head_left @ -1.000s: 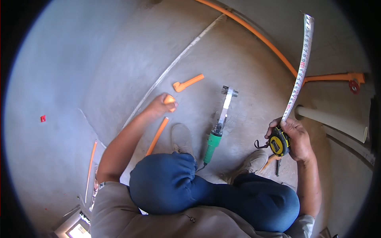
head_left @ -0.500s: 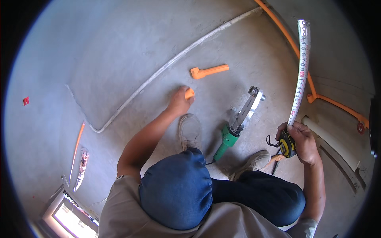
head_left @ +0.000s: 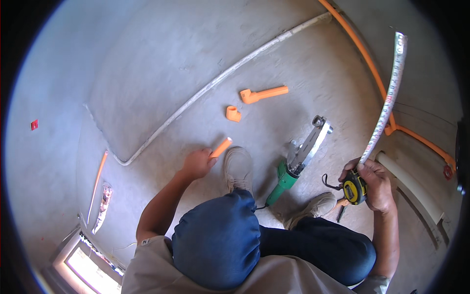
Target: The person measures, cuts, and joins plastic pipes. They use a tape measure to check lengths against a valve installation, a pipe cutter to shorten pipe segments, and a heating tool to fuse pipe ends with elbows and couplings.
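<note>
While left hand [head_left: 197, 164] fingers grip a short orange pipe piece [head_left: 221, 147] above the concrete floor [head_left: 161, 73], right hand [head_left: 374, 183] fingers clasp a yellow tape measure [head_left: 354, 187], blade extended.

My left hand [head_left: 198, 163] holds a short pipe piece [head_left: 221, 147] left of my shoe [head_left: 238, 166]; an elbow fitting [head_left: 233, 113] lies farther off, the welding tool [head_left: 298, 161] right, the tape measure [head_left: 355, 186] in my right hand [head_left: 374, 183]

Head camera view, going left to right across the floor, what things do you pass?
Small red piece → left hand holding short orange pipe → orange elbow fitting → green-handled welding tool → right hand holding tape measure.
</note>
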{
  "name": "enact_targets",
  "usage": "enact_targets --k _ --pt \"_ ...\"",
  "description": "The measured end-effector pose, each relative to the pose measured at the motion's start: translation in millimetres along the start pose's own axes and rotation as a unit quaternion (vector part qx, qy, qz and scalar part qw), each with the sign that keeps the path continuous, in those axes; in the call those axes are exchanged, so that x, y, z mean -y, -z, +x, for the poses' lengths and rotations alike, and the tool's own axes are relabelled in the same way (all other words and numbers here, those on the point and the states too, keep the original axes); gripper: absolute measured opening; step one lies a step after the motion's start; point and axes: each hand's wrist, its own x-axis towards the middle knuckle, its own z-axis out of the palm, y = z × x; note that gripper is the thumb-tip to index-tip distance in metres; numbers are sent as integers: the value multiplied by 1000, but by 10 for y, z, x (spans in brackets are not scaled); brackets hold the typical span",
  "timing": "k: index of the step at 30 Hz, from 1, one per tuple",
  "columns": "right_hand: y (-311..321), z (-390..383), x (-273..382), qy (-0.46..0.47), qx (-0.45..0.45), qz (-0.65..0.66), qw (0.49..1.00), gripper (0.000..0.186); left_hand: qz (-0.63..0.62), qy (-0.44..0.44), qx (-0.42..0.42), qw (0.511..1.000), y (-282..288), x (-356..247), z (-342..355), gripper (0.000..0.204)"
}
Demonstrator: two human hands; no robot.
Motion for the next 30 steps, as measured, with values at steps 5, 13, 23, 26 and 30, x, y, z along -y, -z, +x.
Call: enact_targets --k 5,13,23,26,30 --pt "-323 125 -44 -65 69 94 991 34 -438 -63 -13 897 1350 -1056 134 36" --pt "-1451 324 -265 -13 170 306 937 34 -593 -139 71 790 2623 -2022 736 45" --pt "-1685 379 -289 4 141 375 916 32 -591 -172 43 787 2656 -2586 979 48" --pt "-1730 429 -327 11 151 394 906 34 -603 -165 89 775 2640 -2715 974 47" --pt "-1700 417 -257 3 162 374 913 38 -628 -156 119 753 2676 -2736 1019 45"
